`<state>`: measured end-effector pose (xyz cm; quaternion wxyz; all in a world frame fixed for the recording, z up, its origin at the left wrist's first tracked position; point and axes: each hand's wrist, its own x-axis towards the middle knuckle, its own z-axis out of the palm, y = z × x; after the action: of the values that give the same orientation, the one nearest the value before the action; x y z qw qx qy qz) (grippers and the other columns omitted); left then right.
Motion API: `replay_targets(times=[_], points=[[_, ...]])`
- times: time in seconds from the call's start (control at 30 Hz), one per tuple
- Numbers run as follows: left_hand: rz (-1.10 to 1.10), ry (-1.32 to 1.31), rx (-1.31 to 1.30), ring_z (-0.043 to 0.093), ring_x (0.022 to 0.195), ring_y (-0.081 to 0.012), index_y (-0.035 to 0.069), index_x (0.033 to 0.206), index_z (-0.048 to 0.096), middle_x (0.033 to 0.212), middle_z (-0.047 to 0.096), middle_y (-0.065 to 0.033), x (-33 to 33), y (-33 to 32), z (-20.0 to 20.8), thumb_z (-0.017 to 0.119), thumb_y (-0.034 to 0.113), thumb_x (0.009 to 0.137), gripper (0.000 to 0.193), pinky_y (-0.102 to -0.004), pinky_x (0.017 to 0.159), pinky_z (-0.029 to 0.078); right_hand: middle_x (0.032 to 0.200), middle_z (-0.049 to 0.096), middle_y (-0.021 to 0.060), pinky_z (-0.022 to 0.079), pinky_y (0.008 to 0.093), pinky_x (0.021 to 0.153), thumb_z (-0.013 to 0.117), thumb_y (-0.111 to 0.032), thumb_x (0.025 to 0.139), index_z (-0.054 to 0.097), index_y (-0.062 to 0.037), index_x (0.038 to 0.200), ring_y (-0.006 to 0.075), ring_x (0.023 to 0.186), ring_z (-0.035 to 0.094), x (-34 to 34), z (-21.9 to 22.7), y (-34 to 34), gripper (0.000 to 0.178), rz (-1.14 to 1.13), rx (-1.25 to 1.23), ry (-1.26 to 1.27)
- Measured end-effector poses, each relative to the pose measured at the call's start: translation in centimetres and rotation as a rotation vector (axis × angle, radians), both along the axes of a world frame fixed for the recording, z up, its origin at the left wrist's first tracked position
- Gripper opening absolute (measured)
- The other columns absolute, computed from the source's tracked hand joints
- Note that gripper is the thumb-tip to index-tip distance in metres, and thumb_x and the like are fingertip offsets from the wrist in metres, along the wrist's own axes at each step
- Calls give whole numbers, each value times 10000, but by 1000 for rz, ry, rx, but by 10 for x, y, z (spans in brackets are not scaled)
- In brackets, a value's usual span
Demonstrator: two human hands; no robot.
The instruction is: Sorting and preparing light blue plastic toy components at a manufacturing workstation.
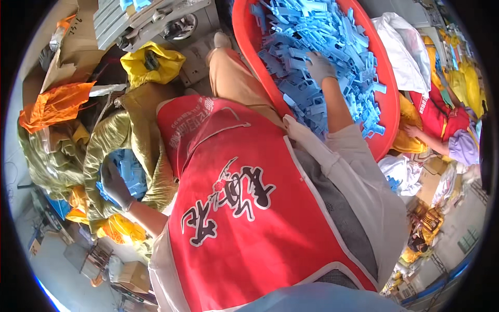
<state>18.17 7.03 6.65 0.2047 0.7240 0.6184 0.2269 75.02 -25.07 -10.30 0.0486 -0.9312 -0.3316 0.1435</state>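
Over at one o'clock, blue pieces (pixel 353 57) were heaped in the red tub (pixel 391 115), and there they were touched by the right hand (pixel 320 67); whether any was clamped could not be told. Round at nine, the left hand (pixel 115 184) was placed at the sack's (pixel 148 125) mouth, by more pieces, its grip likewise unreadable.

A grey metal machine (pixel 205 18) is seen at the top. A cardboard box (pixel 134 275) is placed at lower left. Pale grey surfaces (pixel 455 221), floor or wall indistinguishable, are brightly lit.
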Motion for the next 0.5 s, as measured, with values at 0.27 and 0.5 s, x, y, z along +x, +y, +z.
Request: replay_targets(times=[0.27,0.5], points=[[-182,-64,-9,597,912,-114,-5,1142,625,1072,660,-65,43,-4,6,537,143,938,266,-256,814,482,1326,500,103,401,429,987,532,-465,829,486,-194,1306,300,1216,473,24,-13,68,551,235,-340,23],[-127,-83,-54,595,963,-134,-9,1132,626,1077,657,-70,30,-8,-4,530,182,947,283,-266,852,468,1116,634,142,453,466,874,499,-579,812,612,-157,1118,355,1040,591,55,46,65,534,121,-153,141]])
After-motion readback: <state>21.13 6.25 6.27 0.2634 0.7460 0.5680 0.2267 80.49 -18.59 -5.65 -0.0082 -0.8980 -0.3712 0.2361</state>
